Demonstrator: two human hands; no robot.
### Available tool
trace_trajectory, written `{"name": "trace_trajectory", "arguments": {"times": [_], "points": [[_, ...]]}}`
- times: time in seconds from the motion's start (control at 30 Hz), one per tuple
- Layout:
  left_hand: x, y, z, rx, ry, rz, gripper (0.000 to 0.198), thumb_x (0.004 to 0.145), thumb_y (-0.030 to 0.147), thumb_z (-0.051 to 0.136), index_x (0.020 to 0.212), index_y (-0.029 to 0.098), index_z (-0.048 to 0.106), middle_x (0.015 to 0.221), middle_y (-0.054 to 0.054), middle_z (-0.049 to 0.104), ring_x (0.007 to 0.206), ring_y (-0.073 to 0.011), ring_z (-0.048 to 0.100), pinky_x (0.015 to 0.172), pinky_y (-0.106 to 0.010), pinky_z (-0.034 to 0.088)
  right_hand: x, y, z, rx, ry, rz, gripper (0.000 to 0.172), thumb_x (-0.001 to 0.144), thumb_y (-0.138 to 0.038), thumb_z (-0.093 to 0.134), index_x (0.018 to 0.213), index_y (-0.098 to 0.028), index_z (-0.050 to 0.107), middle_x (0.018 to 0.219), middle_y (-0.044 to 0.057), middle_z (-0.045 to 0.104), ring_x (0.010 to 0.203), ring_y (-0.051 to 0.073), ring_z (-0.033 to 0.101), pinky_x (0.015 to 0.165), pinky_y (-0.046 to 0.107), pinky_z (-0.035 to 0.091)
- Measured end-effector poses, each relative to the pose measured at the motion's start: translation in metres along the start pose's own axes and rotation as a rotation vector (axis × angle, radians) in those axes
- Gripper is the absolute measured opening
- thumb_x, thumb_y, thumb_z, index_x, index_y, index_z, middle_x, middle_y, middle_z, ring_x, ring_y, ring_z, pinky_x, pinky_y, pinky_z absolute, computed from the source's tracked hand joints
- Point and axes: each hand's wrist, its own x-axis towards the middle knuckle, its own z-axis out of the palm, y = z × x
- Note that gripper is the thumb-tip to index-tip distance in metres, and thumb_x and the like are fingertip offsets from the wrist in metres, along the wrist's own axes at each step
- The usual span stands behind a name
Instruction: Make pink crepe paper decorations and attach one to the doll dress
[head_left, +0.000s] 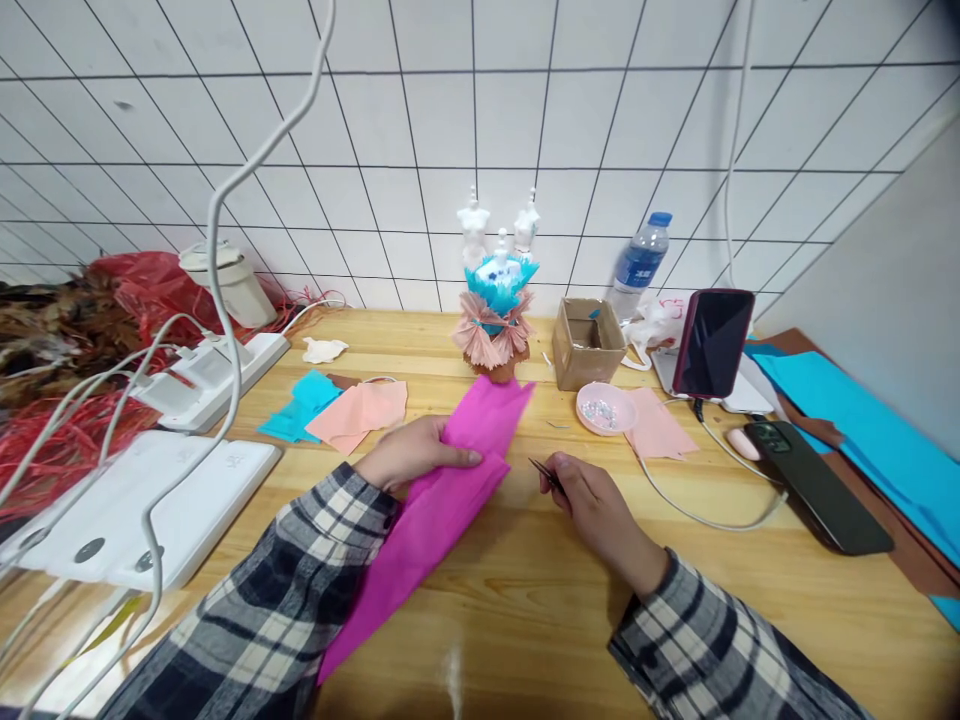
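My left hand (420,452) grips a long folded sheet of magenta crepe paper (427,535), thumb on top, the paper slanting from the lower left up to the middle. To its right, my right hand (592,497) is closed around dark, thin-tipped tweezers (549,474); the tips point left towards the paper without touching it. Behind the paper stands a small white mannequin (501,265) dressed in blue and dusty-pink pleated paper. Two bare white mannequins (473,225) are behind it. Beads lie in a pink dish (583,415) beyond my right hand.
A small cardboard box (589,350), a water bottle (641,262) and a propped phone (712,343) stand along the back. Another phone (821,487) lies at right by blue paper (862,420). Peach paper scraps (360,410), a power strip (217,380) and white cables (217,215) occupy the left.
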Motion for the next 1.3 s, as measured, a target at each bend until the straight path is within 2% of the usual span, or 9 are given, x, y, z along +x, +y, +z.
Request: {"name": "trace_trajectory", "arguments": {"times": [0.07, 0.1, 0.27, 0.37, 0.57, 0.73, 0.87, 1.03, 1.3], "points": [[-0.003, 0.003, -0.006, 0.001, 0.054, 0.002, 0.041, 0.061, 0.032, 0.084, 0.096, 0.015, 0.071, 0.091, -0.006, 0.076, 0.081, -0.0232, 0.070, 0.073, -0.031, 0.054, 0.000, 0.002, 0.002, -0.011, -0.032, -0.015, 0.052, 0.099, -0.053, 0.025, 0.075, -0.020, 0.057, 0.056, -0.003, 0.043, 0.053, 0.013, 0.041, 0.054, 0.026, 0.030], [-0.005, 0.003, -0.007, -0.036, 0.037, 0.000, 0.040, 0.062, 0.031, 0.084, 0.096, 0.014, 0.071, 0.090, -0.006, 0.076, 0.080, -0.0225, 0.070, 0.073, -0.031, 0.054, -0.001, 0.002, 0.003, -0.013, -0.046, -0.027, 0.052, 0.099, -0.053, 0.025, 0.075, -0.020, 0.057, 0.057, -0.003, 0.044, 0.053, 0.013, 0.042, 0.054, 0.026, 0.030], [0.000, -0.006, 0.010, -0.214, -0.208, 0.004, 0.042, 0.065, 0.025, 0.083, 0.104, 0.014, 0.070, 0.100, -0.009, 0.075, 0.089, -0.0230, 0.070, 0.087, -0.035, 0.053, -0.002, -0.002, 0.007, -0.049, -0.091, -0.013, 0.054, 0.100, -0.052, 0.024, 0.071, -0.021, 0.056, 0.058, -0.001, 0.049, 0.055, 0.015, 0.046, 0.054, 0.026, 0.032], [0.007, -0.012, 0.019, -0.225, -0.282, 0.002, 0.041, 0.067, 0.025, 0.081, 0.106, 0.014, 0.069, 0.105, -0.010, 0.074, 0.095, -0.0228, 0.069, 0.094, -0.037, 0.049, -0.002, -0.005, 0.005, -0.152, -0.090, 0.008, 0.053, 0.100, -0.051, 0.024, 0.066, -0.021, 0.054, 0.059, 0.001, 0.053, 0.055, 0.016, 0.047, 0.055, 0.027, 0.031], [0.013, -0.016, 0.019, -0.202, -0.271, 0.012, 0.044, 0.066, 0.023, 0.081, 0.107, 0.015, 0.068, 0.107, -0.009, 0.073, 0.096, -0.0227, 0.068, 0.093, -0.037, 0.050, -0.003, -0.005, 0.001, -0.322, -0.074, 0.030, 0.054, 0.100, -0.047, 0.024, 0.067, -0.022, 0.058, 0.064, 0.003, 0.061, 0.061, 0.018, 0.054, 0.059, 0.028, 0.033], [0.015, -0.018, 0.020, -0.196, -0.245, 0.030, 0.044, 0.065, 0.024, 0.082, 0.106, 0.015, 0.068, 0.107, -0.009, 0.074, 0.096, -0.0243, 0.069, 0.092, -0.038, 0.051, -0.002, -0.002, 0.003, -0.279, -0.095, 0.012, 0.055, 0.100, -0.047, 0.024, 0.068, -0.022, 0.059, 0.066, 0.004, 0.065, 0.063, 0.018, 0.057, 0.061, 0.029, 0.034], [0.015, -0.019, 0.022, -0.199, -0.261, 0.032, 0.038, 0.067, 0.025, 0.081, 0.103, 0.016, 0.070, 0.105, -0.009, 0.074, 0.095, -0.0237, 0.069, 0.092, -0.037, 0.050, -0.002, -0.004, 0.004, -0.346, -0.098, 0.020, 0.052, 0.100, -0.048, 0.021, 0.069, -0.022, 0.054, 0.068, 0.004, 0.063, 0.063, 0.019, 0.054, 0.060, 0.029, 0.033], [0.014, -0.019, 0.023, -0.241, -0.292, 0.052, 0.039, 0.071, 0.025, 0.079, 0.108, 0.017, 0.069, 0.109, -0.008, 0.074, 0.095, -0.0223, 0.069, 0.090, -0.034, 0.051, -0.003, -0.004, 0.003, -0.383, -0.116, 0.047, 0.052, 0.100, -0.049, 0.019, 0.070, -0.022, 0.053, 0.070, 0.004, 0.063, 0.066, 0.019, 0.055, 0.062, 0.029, 0.032], [0.015, -0.019, 0.023, -0.180, -0.260, 0.065, 0.037, 0.071, 0.024, 0.078, 0.105, 0.015, 0.068, 0.106, -0.009, 0.074, 0.095, -0.0235, 0.069, 0.092, -0.037, 0.051, -0.002, -0.004, 0.007, -0.364, -0.090, 0.006, 0.049, 0.100, -0.048, 0.019, 0.072, -0.022, 0.050, 0.071, 0.003, 0.061, 0.064, 0.019, 0.050, 0.061, 0.029, 0.031]]}}
